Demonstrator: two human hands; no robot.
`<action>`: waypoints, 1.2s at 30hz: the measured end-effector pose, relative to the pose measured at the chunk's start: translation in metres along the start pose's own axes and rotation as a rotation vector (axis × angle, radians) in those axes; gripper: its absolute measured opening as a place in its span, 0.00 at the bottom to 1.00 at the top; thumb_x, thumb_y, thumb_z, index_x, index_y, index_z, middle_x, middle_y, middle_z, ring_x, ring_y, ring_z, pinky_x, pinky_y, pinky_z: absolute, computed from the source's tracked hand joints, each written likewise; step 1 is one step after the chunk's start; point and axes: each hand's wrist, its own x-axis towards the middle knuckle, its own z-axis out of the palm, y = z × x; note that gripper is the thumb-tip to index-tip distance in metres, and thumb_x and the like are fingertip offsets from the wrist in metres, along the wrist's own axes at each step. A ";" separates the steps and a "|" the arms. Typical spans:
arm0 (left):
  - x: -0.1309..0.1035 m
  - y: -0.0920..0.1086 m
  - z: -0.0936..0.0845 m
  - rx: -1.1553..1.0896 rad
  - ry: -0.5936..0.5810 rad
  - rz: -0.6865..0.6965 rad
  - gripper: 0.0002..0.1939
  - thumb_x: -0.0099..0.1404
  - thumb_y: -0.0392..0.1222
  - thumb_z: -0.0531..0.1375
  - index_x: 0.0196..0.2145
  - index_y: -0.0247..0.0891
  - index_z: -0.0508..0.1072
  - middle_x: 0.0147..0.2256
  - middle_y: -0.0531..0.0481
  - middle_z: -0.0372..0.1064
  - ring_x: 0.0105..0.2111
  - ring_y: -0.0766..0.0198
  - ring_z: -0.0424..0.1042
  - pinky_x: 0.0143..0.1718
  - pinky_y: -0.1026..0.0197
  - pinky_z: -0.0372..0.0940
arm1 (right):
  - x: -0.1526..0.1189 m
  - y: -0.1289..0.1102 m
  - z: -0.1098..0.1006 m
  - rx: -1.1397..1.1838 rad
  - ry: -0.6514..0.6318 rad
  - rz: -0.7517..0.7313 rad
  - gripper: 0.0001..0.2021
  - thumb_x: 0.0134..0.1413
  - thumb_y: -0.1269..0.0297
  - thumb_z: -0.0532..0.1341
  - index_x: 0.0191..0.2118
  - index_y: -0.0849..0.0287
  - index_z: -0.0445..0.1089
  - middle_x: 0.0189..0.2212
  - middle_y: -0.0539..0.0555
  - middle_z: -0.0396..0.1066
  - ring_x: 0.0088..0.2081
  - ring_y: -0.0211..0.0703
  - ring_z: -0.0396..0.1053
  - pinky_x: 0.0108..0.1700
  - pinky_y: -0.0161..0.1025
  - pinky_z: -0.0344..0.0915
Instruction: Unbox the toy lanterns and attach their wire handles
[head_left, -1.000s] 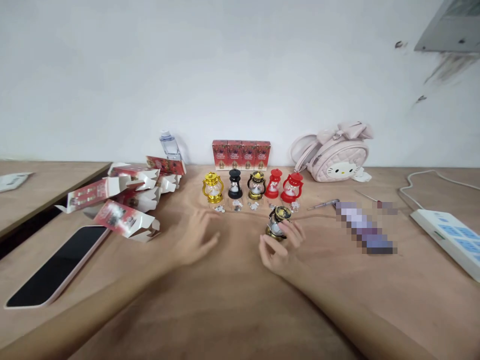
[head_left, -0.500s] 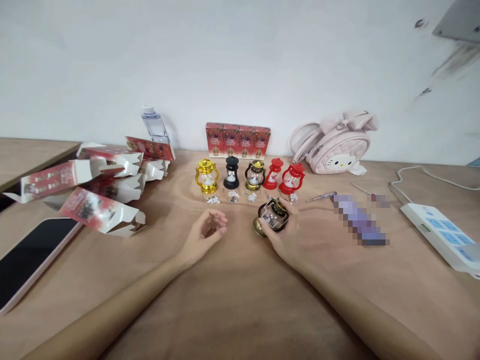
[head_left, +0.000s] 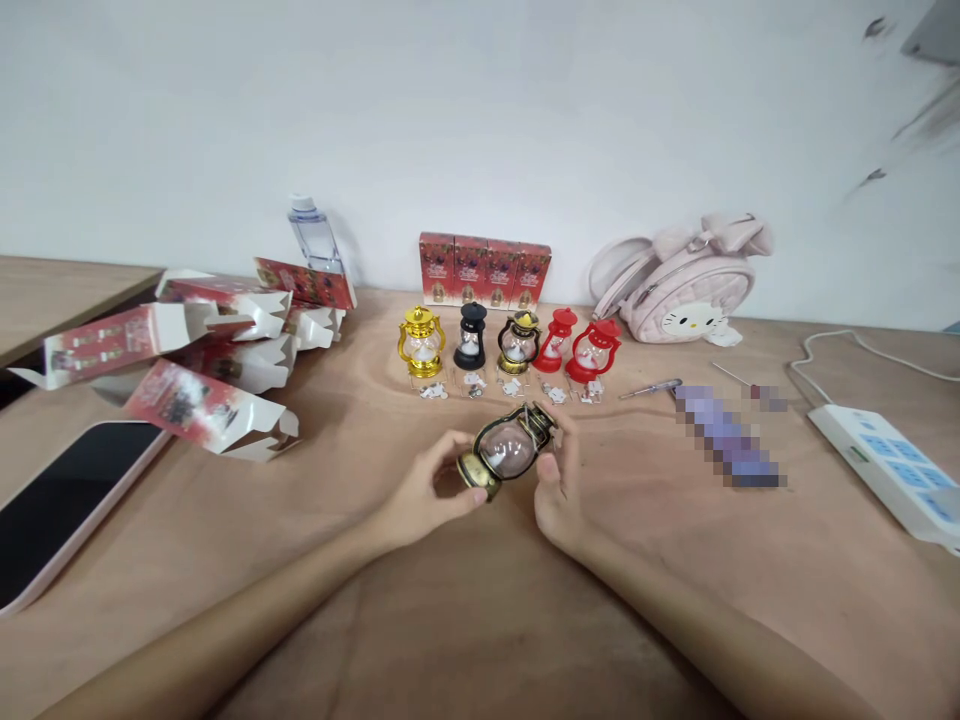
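Observation:
A small bronze-coloured toy lantern [head_left: 507, 450] with a clear globe lies tilted between my hands, its top to the upper right. My left hand [head_left: 420, 492] grips its base between thumb and fingers. At the cap end, my right hand [head_left: 561, 500] has its fingers curled against the top, with the thumb bent in close. Behind them stands a row of similar lanterns: a gold one [head_left: 421, 343], a black one [head_left: 470, 338], another bronze one [head_left: 518, 343] and two red ones [head_left: 556, 341]. Small white pieces [head_left: 433, 391] and bent wires lie before the row.
Opened red cartons [head_left: 206, 405] pile up at left, near a phone [head_left: 67, 500] and a clear bottle [head_left: 315, 235]. Red boxes [head_left: 486, 272] stand against the wall. Rightward are a pink bag [head_left: 694, 290], screwdrivers [head_left: 649, 389], a blurred-out item [head_left: 724, 435] and a power strip [head_left: 889, 470].
My left hand has moved right and taken hold of the lantern's base. My right hand has shifted from around the lantern's body to its top, and the lantern has turned. The view has shifted slightly.

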 end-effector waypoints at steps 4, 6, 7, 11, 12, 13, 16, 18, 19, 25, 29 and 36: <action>0.003 -0.001 -0.001 -0.089 0.140 -0.012 0.21 0.50 0.47 0.67 0.39 0.40 0.66 0.38 0.48 0.70 0.39 0.59 0.71 0.42 0.58 0.66 | 0.005 0.001 0.001 -0.005 0.110 0.105 0.19 0.62 0.48 0.49 0.54 0.50 0.59 0.55 0.56 0.64 0.52 0.46 0.67 0.52 0.46 0.66; 0.002 -0.001 -0.001 -0.103 0.178 -0.002 0.22 0.49 0.46 0.68 0.39 0.41 0.65 0.38 0.49 0.69 0.39 0.59 0.71 0.42 0.59 0.66 | 0.007 0.001 0.002 0.023 0.147 0.199 0.17 0.62 0.49 0.50 0.50 0.51 0.61 0.48 0.56 0.69 0.42 0.43 0.72 0.42 0.42 0.71; 0.002 0.000 -0.001 -0.103 0.193 -0.001 0.22 0.49 0.46 0.68 0.39 0.41 0.64 0.37 0.49 0.69 0.38 0.59 0.71 0.41 0.59 0.67 | 0.009 0.000 0.003 0.041 0.156 0.247 0.16 0.62 0.48 0.50 0.48 0.51 0.61 0.42 0.54 0.71 0.35 0.42 0.73 0.36 0.40 0.71; -0.001 0.003 0.000 -0.068 0.237 -0.009 0.22 0.49 0.47 0.68 0.38 0.41 0.64 0.36 0.50 0.68 0.35 0.60 0.70 0.38 0.59 0.67 | 0.011 -0.003 0.003 0.087 0.146 0.325 0.17 0.59 0.46 0.53 0.44 0.53 0.61 0.24 0.46 0.69 0.19 0.36 0.68 0.21 0.34 0.65; -0.001 0.004 0.000 -0.055 0.250 -0.002 0.22 0.48 0.47 0.68 0.38 0.41 0.64 0.35 0.50 0.67 0.35 0.61 0.70 0.38 0.60 0.66 | 0.011 -0.004 0.003 0.082 0.149 0.323 0.17 0.59 0.46 0.53 0.43 0.53 0.61 0.20 0.44 0.67 0.17 0.35 0.66 0.20 0.33 0.64; -0.001 0.004 0.000 -0.044 0.263 0.007 0.22 0.48 0.47 0.68 0.38 0.41 0.64 0.35 0.50 0.67 0.34 0.61 0.69 0.38 0.60 0.66 | 0.010 -0.005 0.003 0.073 0.159 0.319 0.17 0.59 0.46 0.54 0.42 0.54 0.61 0.16 0.42 0.65 0.14 0.34 0.64 0.19 0.32 0.63; 0.000 0.003 0.001 -0.029 0.300 0.022 0.22 0.48 0.46 0.68 0.38 0.41 0.63 0.33 0.51 0.67 0.34 0.62 0.68 0.38 0.60 0.65 | 0.009 -0.006 0.003 0.029 0.146 0.333 0.16 0.58 0.46 0.55 0.38 0.55 0.63 0.10 0.38 0.56 0.11 0.32 0.57 0.18 0.31 0.61; 0.001 0.002 0.001 -0.030 0.334 0.026 0.22 0.48 0.46 0.68 0.38 0.41 0.63 0.34 0.51 0.67 0.34 0.62 0.69 0.39 0.60 0.64 | 0.009 -0.006 0.003 0.034 0.069 0.359 0.16 0.57 0.46 0.56 0.36 0.55 0.63 0.09 0.37 0.54 0.11 0.32 0.57 0.18 0.30 0.60; 0.002 0.001 0.001 -0.029 0.352 0.028 0.22 0.48 0.45 0.67 0.38 0.41 0.63 0.35 0.51 0.67 0.35 0.62 0.69 0.39 0.60 0.64 | 0.009 -0.006 0.003 0.053 0.023 0.377 0.16 0.57 0.47 0.56 0.35 0.55 0.63 0.09 0.38 0.55 0.11 0.32 0.57 0.18 0.30 0.60; 0.002 0.002 0.002 -0.004 0.372 0.069 0.21 0.49 0.42 0.66 0.39 0.41 0.63 0.39 0.49 0.68 0.38 0.61 0.70 0.42 0.59 0.65 | 0.012 -0.007 0.004 0.145 -0.025 0.422 0.16 0.53 0.51 0.61 0.42 0.55 0.60 0.14 0.40 0.64 0.14 0.31 0.58 0.16 0.27 0.55; 0.001 0.003 0.002 0.054 0.372 0.102 0.21 0.49 0.42 0.66 0.40 0.40 0.64 0.39 0.49 0.68 0.39 0.59 0.70 0.42 0.58 0.66 | 0.012 -0.007 0.004 0.148 -0.063 0.407 0.14 0.52 0.55 0.62 0.40 0.55 0.59 0.14 0.39 0.63 0.14 0.30 0.57 0.16 0.27 0.55; -0.002 0.001 0.001 0.178 0.328 0.218 0.20 0.51 0.39 0.65 0.42 0.40 0.65 0.39 0.49 0.66 0.39 0.60 0.69 0.43 0.59 0.66 | 0.015 -0.010 0.004 0.166 0.134 0.374 0.16 0.50 0.55 0.63 0.41 0.54 0.59 0.18 0.39 0.62 0.16 0.29 0.59 0.15 0.26 0.55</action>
